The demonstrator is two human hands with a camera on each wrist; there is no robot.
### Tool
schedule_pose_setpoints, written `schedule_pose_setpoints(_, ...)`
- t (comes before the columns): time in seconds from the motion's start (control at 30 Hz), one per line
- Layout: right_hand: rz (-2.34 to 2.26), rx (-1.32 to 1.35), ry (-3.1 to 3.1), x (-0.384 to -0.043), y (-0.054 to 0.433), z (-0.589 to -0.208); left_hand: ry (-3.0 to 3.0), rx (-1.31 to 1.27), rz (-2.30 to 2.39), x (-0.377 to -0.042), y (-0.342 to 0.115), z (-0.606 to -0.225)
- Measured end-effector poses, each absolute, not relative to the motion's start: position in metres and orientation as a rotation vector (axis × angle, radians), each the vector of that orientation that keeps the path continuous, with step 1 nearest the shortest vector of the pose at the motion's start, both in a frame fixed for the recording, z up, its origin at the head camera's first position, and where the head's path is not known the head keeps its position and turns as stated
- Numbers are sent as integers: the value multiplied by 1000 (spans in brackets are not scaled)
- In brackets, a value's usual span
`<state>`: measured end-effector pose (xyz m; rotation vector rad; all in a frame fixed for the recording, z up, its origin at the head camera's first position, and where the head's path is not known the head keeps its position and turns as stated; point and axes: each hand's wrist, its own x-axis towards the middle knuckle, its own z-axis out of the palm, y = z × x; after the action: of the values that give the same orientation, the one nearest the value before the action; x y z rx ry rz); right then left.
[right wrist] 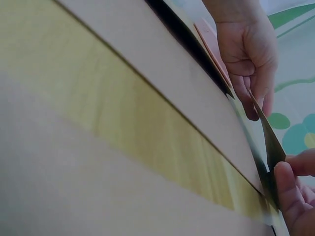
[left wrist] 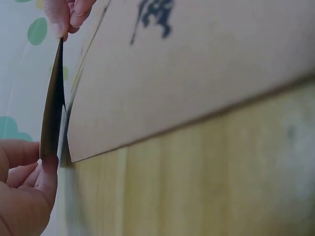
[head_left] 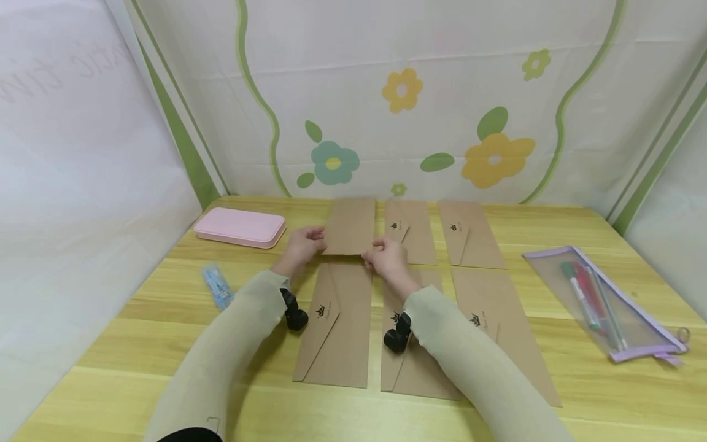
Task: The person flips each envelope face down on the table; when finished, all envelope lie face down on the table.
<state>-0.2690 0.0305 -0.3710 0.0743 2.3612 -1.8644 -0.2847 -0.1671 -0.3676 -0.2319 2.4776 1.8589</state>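
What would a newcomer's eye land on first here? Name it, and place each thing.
Likely the brown paper piece, pinched near its edges by the left hand and the right hand, at the back left of two rows of brown envelopes. Next come the pink case, further left, and the purple-edged mesh pouch of pens on the right. Behind, a large orange flower stands out on the white backdrop.

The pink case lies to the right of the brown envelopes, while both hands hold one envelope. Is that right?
Not quite: the pink case lies to the left of the brown envelopes, as the head view shows. The left hand and the right hand do hold one envelope.
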Motion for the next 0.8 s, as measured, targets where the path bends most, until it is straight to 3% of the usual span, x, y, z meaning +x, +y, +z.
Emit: schedule_pose_setpoints(0.8,-1712,27,2494,-274,29,-381,2532,-249,1725,-293,-167,-376)
